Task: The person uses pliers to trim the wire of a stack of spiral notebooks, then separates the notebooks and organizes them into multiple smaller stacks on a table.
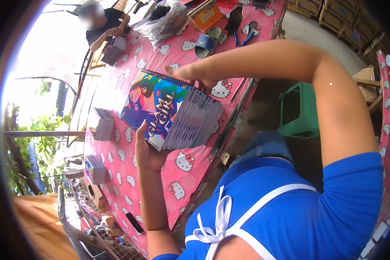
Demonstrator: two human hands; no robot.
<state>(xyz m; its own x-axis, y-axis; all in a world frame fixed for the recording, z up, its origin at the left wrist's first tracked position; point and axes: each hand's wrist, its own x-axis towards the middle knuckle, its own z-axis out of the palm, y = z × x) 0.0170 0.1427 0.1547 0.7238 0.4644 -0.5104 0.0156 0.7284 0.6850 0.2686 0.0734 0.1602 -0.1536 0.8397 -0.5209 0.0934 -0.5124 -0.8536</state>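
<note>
A thick stack of spiral notebooks with colourful illustrated covers sits tilted between my two hands over the pink patterned tablecloth. My left hand grips its near corner, the thumb lying on the top cover and the other fingers hidden beneath or behind the stack. At the far side, my right hand holds the stack beside the black spiral binding; most of those fingers are out of sight. Whether the bottom of the stack touches the table, I cannot tell.
Other notebook stacks line the table's left edge, with a black phone nearer. Farther up are a plastic bag, a tape roll and blue-handled pliers. A person handles notebooks across the table. A green stool stands right.
</note>
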